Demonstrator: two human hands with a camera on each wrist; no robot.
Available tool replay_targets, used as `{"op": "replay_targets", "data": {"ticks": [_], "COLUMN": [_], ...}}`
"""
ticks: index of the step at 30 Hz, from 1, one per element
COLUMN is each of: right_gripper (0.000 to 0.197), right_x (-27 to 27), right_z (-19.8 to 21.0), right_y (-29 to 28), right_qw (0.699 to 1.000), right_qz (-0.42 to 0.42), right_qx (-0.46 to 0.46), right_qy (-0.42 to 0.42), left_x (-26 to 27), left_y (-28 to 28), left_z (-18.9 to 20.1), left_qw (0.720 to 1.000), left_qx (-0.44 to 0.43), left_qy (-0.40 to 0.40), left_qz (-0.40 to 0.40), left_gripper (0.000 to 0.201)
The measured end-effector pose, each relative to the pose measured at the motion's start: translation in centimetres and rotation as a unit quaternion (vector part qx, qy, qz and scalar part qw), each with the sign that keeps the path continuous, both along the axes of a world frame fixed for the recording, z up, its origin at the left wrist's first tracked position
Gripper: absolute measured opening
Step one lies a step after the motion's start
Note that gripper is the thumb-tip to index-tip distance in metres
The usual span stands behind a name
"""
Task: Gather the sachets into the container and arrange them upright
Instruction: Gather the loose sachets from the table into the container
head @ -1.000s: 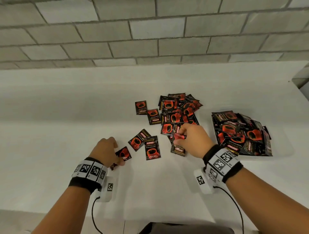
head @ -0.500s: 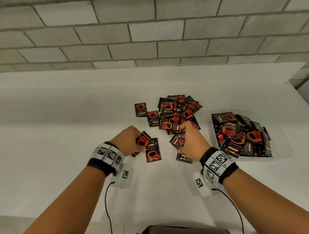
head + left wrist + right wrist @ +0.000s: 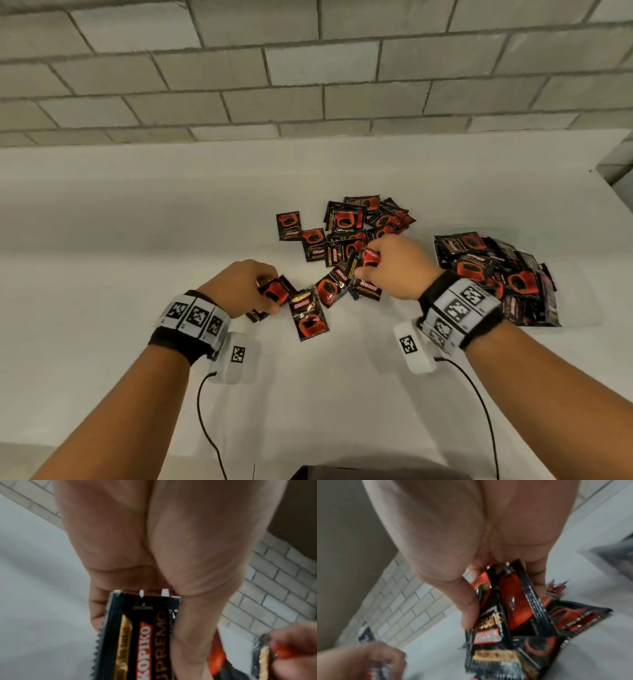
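A white table (image 3: 102,342) runs under a grey brick wall (image 3: 308,68). Places here are given relative to the loose pile of sachets (image 3: 356,226), a heap of black-and-red coffee packets lying flat near the table's middle.

Furthest left, nearer the person than the pile, the left hand (image 3: 239,287) is curled around a small stack of sachets (image 3: 274,291). The left wrist view shows the thumb and fingers (image 3: 96,609) pinching the stack edge-on, so this hand is closed firmly on packets.

Just right of that hand, and just on the near side of the pile, a single sachet (image 3: 308,318) lies flat on the table, with another sachet (image 3: 329,287) angled beside it.

Next, at the pile's near right edge, the right hand (image 3: 394,267) is also closed, clutching several packets (image 3: 368,258); the right wrist view shows them fanned between thumb (image 3: 469,609) and fingers.

Well right of the pile sits the container (image 3: 582,308), a shallow clear tray. The sachets in it (image 3: 496,274) lie jumbled and leaning, not upright.

The step in hand appears to be gathering: both hands are collecting handfuls from the table. Many packets remain loose, so the task looks far from done. The next move likely calls for carrying each handful right to the container without dropping slippery packets, then standing them on edge.
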State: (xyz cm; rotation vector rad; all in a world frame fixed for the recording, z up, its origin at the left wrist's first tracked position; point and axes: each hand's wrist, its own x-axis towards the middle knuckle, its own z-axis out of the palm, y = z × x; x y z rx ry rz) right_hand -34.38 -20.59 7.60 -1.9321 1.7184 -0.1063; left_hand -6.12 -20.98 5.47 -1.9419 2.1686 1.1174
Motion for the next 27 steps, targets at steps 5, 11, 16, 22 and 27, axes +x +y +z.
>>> {"op": "replay_targets", "data": {"ticks": [5, 11, 16, 22, 27], "right_gripper": [0.056, 0.084, 0.076, 0.080, 0.057], "right_x": [1.1, 1.0, 0.3, 3.8, 5.7], "right_z": [-4.3, -5.5, -3.7, -2.3, -4.2], "right_y": [-1.4, -1.2, -1.1, -2.0, -1.3], "right_qw": [0.988, 0.994, 0.999, 0.979, 0.963], "right_qz": [0.085, 0.042, 0.036, 0.188, 0.239], "right_qx": [0.023, 0.024, 0.017, 0.062, 0.073], "right_qy": [0.126, 0.094, -0.018, -0.046, 0.105], "left_x": [-2.4, -6.9, -8.6, -7.5, -2.9], "left_y": [0.5, 3.0, 5.9, 6.4, 4.8], "left_z": [0.5, -1.9, -3.8, -3.4, -2.5], "left_qw": [0.997, 0.972, 0.944, 0.935, 0.966], "left_qx": [-0.006, 0.004, -0.050, -0.047, 0.029], "left_qy": [0.058, -0.011, -0.119, -0.134, -0.070], "left_qz": [-0.052, -0.234, -0.305, -0.326, -0.247], "left_gripper": [0.038, 0.031, 0.033, 0.038, 0.044]}}
